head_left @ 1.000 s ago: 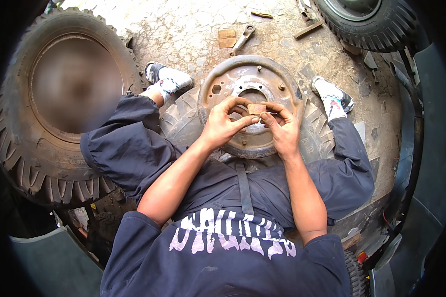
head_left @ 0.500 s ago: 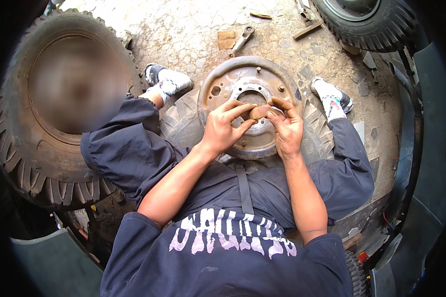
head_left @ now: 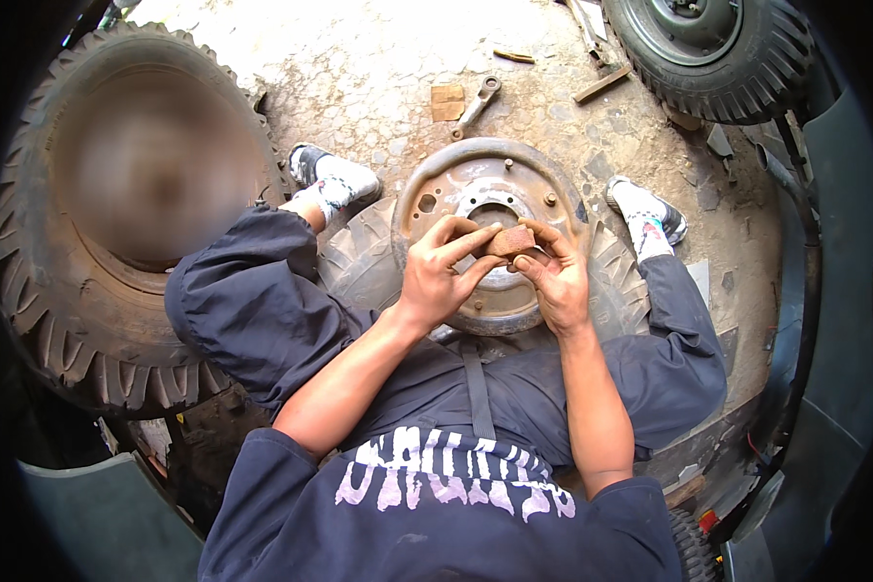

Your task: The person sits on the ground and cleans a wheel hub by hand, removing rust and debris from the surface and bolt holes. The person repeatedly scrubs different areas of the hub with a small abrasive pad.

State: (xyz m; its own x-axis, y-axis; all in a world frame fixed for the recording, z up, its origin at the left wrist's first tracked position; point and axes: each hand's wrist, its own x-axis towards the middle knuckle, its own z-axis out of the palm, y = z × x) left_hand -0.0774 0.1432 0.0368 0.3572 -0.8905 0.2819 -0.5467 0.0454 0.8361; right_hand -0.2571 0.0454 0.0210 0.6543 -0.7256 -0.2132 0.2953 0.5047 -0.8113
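Note:
Between my two hands is a small reddish-brown block, rough and worn-looking; its exact kind does not show. The fingertips of my left hand pinch its left end. My right hand grips the other end with thumb and fingers. Below the block lies a round rusty metal drum backing plate with a centre hole, bolt holes and a few studs. The plate rests on a tyre between my legs, and my hands hide part of its middle.
A large tyre stands at the left, its centre blurred. Another wheel is at the far right. On the cracked ground ahead lie a metal rod with ring ends, a brown cardboard piece and a short bar. Grey-green panels flank me.
The block has been tilted between my fingers, so a flatter, squarer face of it shows. The whole view has shifted, with the plate and ground appearing slightly lower.

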